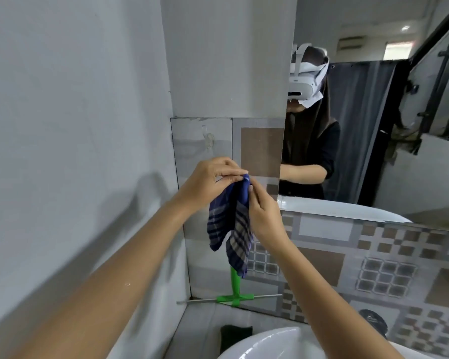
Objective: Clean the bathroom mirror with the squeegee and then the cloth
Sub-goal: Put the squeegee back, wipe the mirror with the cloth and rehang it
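Observation:
A blue plaid cloth (pixel 232 224) hangs in front of the tiled wall, pinched at its top edge by both hands. My left hand (pixel 208 181) grips the top from the left and my right hand (pixel 263 216) holds it from the right, fingers closed on the fabric. Below the cloth a green-handled squeegee (pixel 235 294) leans upright against the wall with its metal blade on the ledge. The mirror (pixel 373 125) fills the upper right and reflects a person wearing a white headset.
A white sink (pixel 265 344) lies at the bottom centre with a dark sponge (pixel 236 334) beside it on the ledge. A plain white wall (pixel 62 125) stands close on the left. Patterned tiles (pixel 373 268) run under the mirror.

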The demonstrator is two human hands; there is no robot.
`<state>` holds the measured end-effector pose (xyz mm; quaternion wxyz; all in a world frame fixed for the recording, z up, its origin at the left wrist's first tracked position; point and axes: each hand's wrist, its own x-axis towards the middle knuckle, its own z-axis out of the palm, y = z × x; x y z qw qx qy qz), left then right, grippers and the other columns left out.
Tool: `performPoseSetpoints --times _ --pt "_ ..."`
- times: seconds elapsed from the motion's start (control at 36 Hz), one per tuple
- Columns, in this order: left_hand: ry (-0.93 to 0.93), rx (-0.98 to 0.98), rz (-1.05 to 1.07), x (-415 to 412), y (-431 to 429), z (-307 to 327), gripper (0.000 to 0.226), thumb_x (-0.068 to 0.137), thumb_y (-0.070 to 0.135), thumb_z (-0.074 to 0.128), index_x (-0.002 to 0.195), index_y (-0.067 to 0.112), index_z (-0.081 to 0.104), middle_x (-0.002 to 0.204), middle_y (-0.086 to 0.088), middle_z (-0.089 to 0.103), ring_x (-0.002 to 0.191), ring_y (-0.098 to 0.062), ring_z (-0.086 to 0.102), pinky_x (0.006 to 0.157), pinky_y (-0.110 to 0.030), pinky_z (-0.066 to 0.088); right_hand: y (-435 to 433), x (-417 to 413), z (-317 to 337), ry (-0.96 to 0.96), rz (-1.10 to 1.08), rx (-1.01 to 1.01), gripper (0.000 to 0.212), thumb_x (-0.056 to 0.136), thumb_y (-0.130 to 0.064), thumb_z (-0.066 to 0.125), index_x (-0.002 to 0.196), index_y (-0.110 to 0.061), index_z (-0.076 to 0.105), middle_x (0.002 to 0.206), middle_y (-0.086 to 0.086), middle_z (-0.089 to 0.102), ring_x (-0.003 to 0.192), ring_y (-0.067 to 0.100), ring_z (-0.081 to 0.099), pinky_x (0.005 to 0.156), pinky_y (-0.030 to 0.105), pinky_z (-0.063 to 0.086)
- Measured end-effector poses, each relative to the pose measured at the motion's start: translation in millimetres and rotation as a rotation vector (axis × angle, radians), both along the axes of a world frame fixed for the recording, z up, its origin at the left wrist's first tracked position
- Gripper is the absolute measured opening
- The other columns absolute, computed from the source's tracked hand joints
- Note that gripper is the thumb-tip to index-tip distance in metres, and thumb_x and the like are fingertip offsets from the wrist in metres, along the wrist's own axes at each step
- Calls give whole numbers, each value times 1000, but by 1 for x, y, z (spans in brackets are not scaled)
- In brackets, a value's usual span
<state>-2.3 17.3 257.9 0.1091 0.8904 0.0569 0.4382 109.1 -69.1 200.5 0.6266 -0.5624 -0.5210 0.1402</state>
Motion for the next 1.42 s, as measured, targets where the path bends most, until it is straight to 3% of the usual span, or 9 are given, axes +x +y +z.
performPoseSetpoints --times 0.06,0.11,0.33,0.44,0.56,0.78,0.97,1.11,1.42 --pt "-9 -11 31 -16 0 2 17 84 2 63 98 3 71 88 -1 65 84 -9 60 78 -13 47 -1 -11 0 -62 -5 -8 29 100 -22 36 117 -16 58 84 -4 64 70 5 55 62 20 42" --pt "-27 -41 82 -31 3 0 15 84 4 64 97 6 72 88 1 65 84 -7 60 78 -14 47 -2 -20 1 -118 -26 5 21 97 -21 43 102 -13 61 79 5 64 65 13 53 56 24 41" --pt "-178 -265 278 -68 16 -28 6 84 10 66 88 14 69 83 11 60 77 -1 60 71 -11 47 8 -34 27 -275 -108 -6 14 91 -27 56 90 -17 66 79 -4 66 76 11 61 65 26 50" --pt "-212 -460 277 -74 22 -33 8 83 17 67 84 25 69 86 10 65 77 -10 62 76 -26 52 20 -35 51 -391 -143 52 12 87 -21 62 88 -10 69 78 0 68 72 12 60 62 18 48" --pt "-288 -488 304 -67 27 -9 11 84 19 67 83 30 68 90 4 66 82 -10 63 79 -23 50 37 -31 80 -445 -193 120 5 83 -14 67 85 -9 67 74 4 64 62 10 54 54 3 41" --pt "-380 -329 402 -36 58 73 13 85 12 63 93 10 73 88 2 64 81 -12 59 76 -21 44 82 -19 149 -551 -372 284 2 81 -11 65 82 -9 66 89 8 65 78 19 57 71 37 52" --pt "-362 -318 443 -21 87 67 13 83 3 63 92 5 72 94 -9 71 86 -17 63 75 -17 43 108 -4 138 -775 -485 163 10 86 -14 59 86 -7 66 92 8 60 84 26 54 59 34 45" --pt "-455 -416 400 -13 95 41 14 83 1 64 92 6 73 90 -5 71 77 -8 60 67 1 40 114 1 108 -646 -453 210 11 87 -14 57 83 -8 65 89 7 58 74 25 54 55 38 50" --pt "-507 -574 324 -1 89 26 17 89 13 59 98 9 72 93 -3 72 78 -6 62 66 -1 43 112 -2 81 -520 -385 227 16 90 -12 53 91 -4 67 90 10 63 76 24 56 64 37 49"
